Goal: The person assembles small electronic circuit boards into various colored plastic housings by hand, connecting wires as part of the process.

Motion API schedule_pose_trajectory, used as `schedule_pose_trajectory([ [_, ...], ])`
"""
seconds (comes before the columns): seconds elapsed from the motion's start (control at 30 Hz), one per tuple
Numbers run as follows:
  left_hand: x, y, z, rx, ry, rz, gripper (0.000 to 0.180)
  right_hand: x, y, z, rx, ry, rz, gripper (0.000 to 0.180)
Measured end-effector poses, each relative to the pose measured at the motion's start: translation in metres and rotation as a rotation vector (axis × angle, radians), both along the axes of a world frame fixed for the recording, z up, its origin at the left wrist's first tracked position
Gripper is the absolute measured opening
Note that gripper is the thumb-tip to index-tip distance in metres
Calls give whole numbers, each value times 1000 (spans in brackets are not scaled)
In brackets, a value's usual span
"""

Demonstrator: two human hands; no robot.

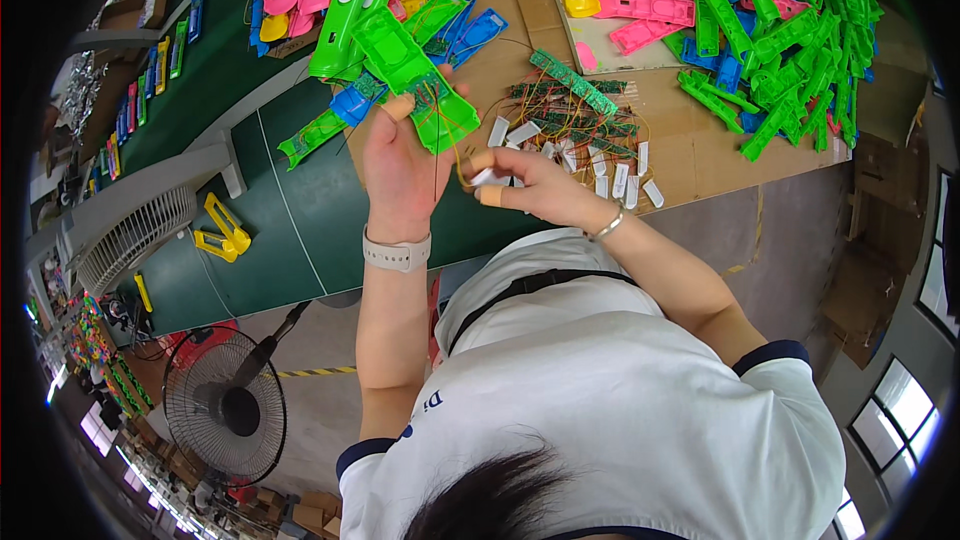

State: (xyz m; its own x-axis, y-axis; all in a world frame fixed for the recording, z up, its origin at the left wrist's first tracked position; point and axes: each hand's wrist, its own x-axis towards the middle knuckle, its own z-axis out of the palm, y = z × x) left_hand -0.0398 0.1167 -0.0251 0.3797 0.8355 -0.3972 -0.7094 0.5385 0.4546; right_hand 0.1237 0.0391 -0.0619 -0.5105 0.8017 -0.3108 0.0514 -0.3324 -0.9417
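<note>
My left hand [393, 165] is closed on a bright green plastic casing [446, 122], held tilted above the table. Inside the casing a small green circuit board [431, 92] shows, with thin wires hanging from it. Just right of the casing's lower end, my right hand [540, 185] pinches a small white block [486, 178]. A yellow-orange wire runs down from the casing toward those fingers. Tan covers wrap some fingertips of both hands. Right of the casing lies a heap of wired circuit boards [575, 85], with several white blocks [620, 181] below it.
Green, pink and blue casings [790, 50] pile up at the far right on the cardboard [700, 175]. More coloured parts [345, 20] lie beyond my left hand. A yellow plastic piece [225, 228] and a light-coloured fan [140, 225] are at the left; a black fan [238, 410] stands below.
</note>
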Motion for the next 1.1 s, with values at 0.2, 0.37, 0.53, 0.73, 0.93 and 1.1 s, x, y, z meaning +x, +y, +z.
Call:
schedule_pose_trajectory([
  [0.2,-1,3,-8,393,730,76,44,11,1,79,-66,-91,-313,30],
  [0.37,-2,-8,-15,489,700,-124,51,37,38,114,14,167,-435,37],
  [0.53,4,-21,-8,394,446,-265,53,34,53,119,47,383,-472,30],
  [0.73,7,-28,-7,420,566,-272,52,41,55,98,-34,108,-390,20],
  [0.93,11,-33,-7,583,800,-267,53,41,62,100,-252,117,-409,20],
  [1.1,10,-36,-8,542,934,-276,50,35,60,86,101,-205,-569,18],
])
